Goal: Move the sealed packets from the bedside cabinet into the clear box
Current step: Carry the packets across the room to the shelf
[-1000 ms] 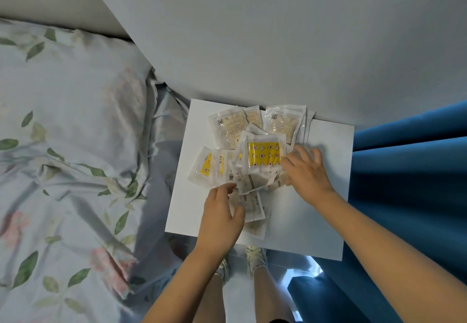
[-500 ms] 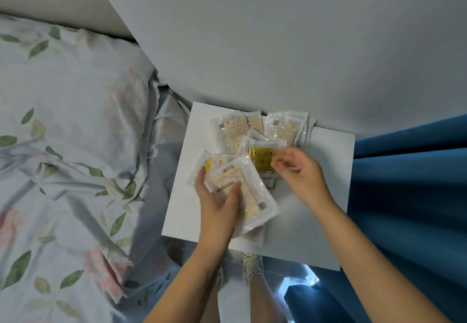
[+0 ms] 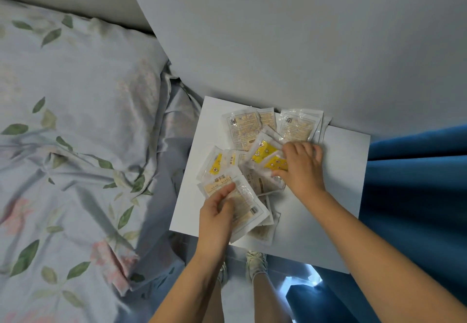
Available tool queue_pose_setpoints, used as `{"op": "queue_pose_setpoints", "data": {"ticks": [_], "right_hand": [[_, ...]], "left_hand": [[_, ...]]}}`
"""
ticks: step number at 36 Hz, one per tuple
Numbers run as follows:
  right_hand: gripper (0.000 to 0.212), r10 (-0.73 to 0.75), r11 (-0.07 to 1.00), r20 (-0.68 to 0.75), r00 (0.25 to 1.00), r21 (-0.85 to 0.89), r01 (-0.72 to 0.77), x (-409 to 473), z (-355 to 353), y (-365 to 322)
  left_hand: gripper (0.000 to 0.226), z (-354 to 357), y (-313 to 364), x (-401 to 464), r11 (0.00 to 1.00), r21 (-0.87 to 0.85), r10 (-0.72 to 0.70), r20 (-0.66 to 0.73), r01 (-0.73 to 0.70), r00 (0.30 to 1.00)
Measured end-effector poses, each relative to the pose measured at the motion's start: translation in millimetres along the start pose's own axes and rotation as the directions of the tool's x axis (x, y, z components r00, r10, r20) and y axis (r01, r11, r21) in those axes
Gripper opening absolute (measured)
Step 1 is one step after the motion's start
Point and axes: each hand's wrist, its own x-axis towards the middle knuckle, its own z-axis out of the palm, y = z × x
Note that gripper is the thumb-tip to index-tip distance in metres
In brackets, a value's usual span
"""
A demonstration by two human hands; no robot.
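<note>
Head view: white bedside cabinet (image 3: 338,196) stands against a grey wall, with a floral-covered bed (image 3: 75,145) to its left and a blue curtain (image 3: 417,196) to its right. Sealed packets (image 3: 243,130) lie scattered over its top. Left hand (image 3: 214,219) has fingers curled round a beige packet (image 3: 249,211), thumb on top. Right hand (image 3: 300,168) pinches yellow packets (image 3: 264,152), more lying beyond its fingertips

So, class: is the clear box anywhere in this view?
No: only the white cabinet top, scattered packets, bed and blue curtain show.
</note>
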Motion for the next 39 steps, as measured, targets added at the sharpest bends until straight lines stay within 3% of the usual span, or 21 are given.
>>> {"op": "queue_pose_setpoints", "data": {"ticks": [2,4,5,7,9,10,13,16,18,20,22,25,28,30,34,37,39], "right_hand": [[0.045,0.067,0.981,0.022,0.997,0.184,-0.07,-8,0,3],[0.041,0.182,0.891,0.093,0.979,0.406,-0.204,-17,-4,5],[0.038,0.233,0.803,0.129,0.964,0.533,-0.265,-22,-8,4],[0.024,0.283,0.512,0.234,0.93,0.783,-0.353,-31,-22,-2],[0.01,0.24,0.238,0.353,0.904,0.882,-0.407,-41,-37,-13],[0.011,0.182,0.192,0.395,0.901,0.884,-0.426,-47,-45,-19],[0.018,-0.042,0.279,0.522,0.852,0.825,-0.492,-58,-64,-34],[0.015,-0.154,0.393,0.586,0.796,0.775,-0.495,-60,-69,-42],[0.01,-0.042,0.464,0.501,0.864,0.776,-0.427,-53,-66,-39],[0.003,0.145,0.509,0.319,0.936,0.787,-0.347,-41,-61,-33],[0.021,0.27,0.564,0.176,0.947,0.768,-0.303,-26,-49,-27],[0.053,0.276,0.745,0.157,0.948,0.589,-0.314,-4,-23,-23],[0.07,0.259,0.89,0.214,0.942,0.325,-0.319,4,-6,-26],[0.072,0.291,0.9,0.21,0.933,0.271,-0.342,5,2,-26],[0.065,0.348,0.796,0.279,0.895,0.418,-0.439,3,6,-21],[0.048,0.296,0.845,0.177,0.939,0.409,-0.343,1,2,-15],[0.05,0.292,0.893,0.156,0.944,0.31,-0.327,4,-2,-13]], "left_hand": [[0.041,0,3,-1,1.0,0.005,-0.003,0.009,0.003,1.0],[0.038,-1,4,-1,1.0,0.011,0.009,0.015,-0.009,1.0],[0.034,-1,4,0,1.0,0.009,0.016,0.023,-0.016,1.0],[0.026,-1,4,1,0.999,-0.008,0.037,0.051,-0.037,0.998],[0.02,1,9,0,0.998,-0.052,0.04,0.108,-0.034,0.993],[0.016,1,11,-1,0.997,-0.078,0.036,0.146,-0.025,0.989],[0.024,4,11,-4,0.988,-0.149,0.01,0.248,0.028,0.969],[0.029,5,9,-6,0.989,-0.146,0.001,0.181,0.026,0.983],[0.019,5,7,-5,0.993,-0.115,0.03,0.127,-0.015,0.991],[0.017,1,7,-3,0.992,-0.129,0.018,0.082,-0.007,0.996],[0.023,-3,7,-2,0.987,-0.16,-0.006,0.056,0.015,0.998],[0.027,-9,7,1,0.974,-0.223,-0.019,0.039,0.027,0.999],[0.021,-14,6,4,0.964,-0.261,-0.043,0.022,0.047,0.999],[0.018,-17,4,6,0.961,-0.271,-0.06,0.011,0.06,0.998],[0.02,-23,4,8,0.96,-0.272,-0.071,-0.005,0.067,0.997],[0.019,-25,2,9,0.96,-0.272,-0.068,-0.01,0.062,0.998],[0.022,-25,3,10,0.96,-0.272,-0.069,-0.014,0.063,0.998]]}}
